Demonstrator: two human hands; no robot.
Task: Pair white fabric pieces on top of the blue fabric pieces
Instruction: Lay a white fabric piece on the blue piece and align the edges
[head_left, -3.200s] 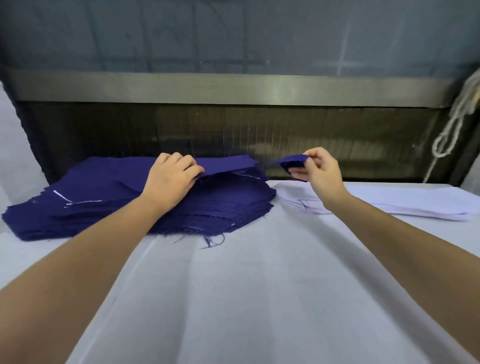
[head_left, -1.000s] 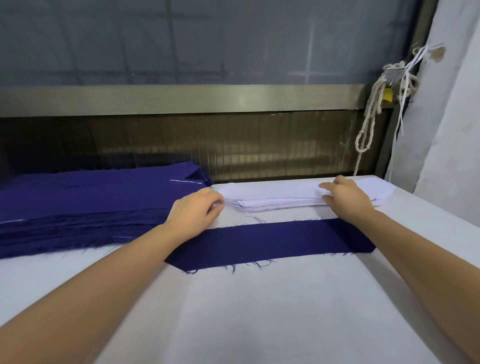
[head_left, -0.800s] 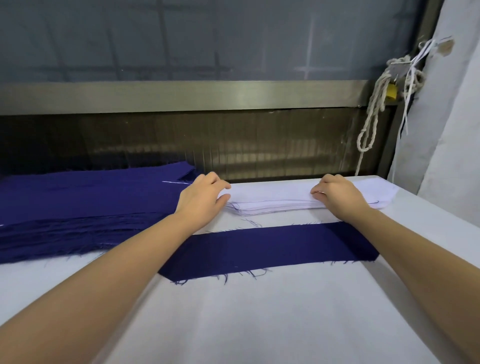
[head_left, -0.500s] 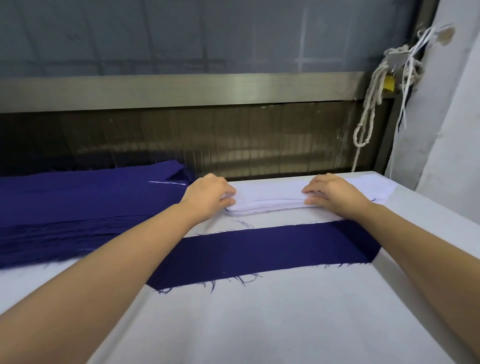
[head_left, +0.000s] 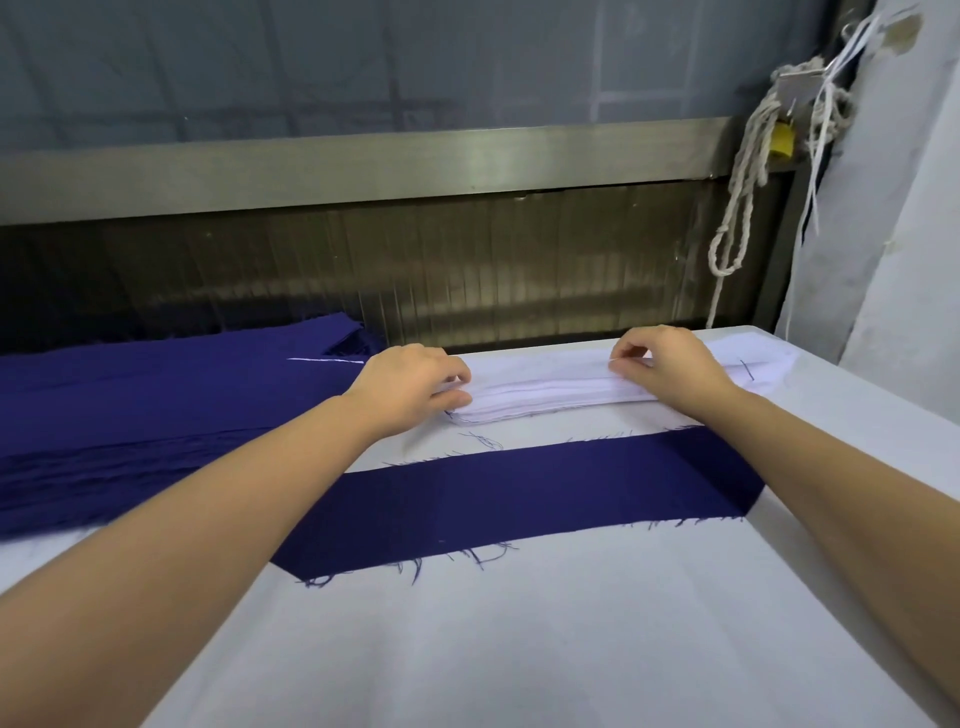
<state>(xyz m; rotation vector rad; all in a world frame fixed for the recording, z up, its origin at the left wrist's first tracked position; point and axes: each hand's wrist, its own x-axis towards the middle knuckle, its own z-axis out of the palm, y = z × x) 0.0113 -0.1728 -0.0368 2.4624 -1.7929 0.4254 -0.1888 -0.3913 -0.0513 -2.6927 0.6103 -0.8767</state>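
**Both hands at the white stack**

Left of the low stack of white rectangular fabric pieces (head_left: 545, 397) lies a thick pile of dark blue fabric pieces (head_left: 130, 410). The left hand (head_left: 410, 387) pinches the stack's left end with curled fingers. Just in front of the stack, one long dark blue fabric strip (head_left: 519, 493) with frayed edges lies flat on the white cloth-covered table (head_left: 519, 649). The right hand (head_left: 670, 366) pinches the stack's top layer near its right end. Above and right of the stack hangs a knotted off-white rope (head_left: 737, 208).

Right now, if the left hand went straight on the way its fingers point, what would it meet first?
The white stack. The left hand points rightward, and its fingertips seem to pinch the stack's left end. Farther along that line is the right hand.
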